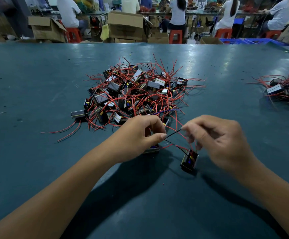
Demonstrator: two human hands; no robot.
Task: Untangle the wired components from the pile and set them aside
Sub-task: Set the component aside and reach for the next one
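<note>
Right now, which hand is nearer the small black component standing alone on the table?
Right. The right hand hovers just above the small black component; the left hand sits further off to its left.

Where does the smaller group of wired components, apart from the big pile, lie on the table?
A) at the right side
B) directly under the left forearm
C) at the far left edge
A: the smaller group lies at the right side of the table, apart from the big pile.

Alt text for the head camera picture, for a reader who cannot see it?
Two hands pull apart a thin black wire over a green table: left hand and right hand each pinch one end. A small black component dangles below; a red-wired pile lies beyond.
</note>
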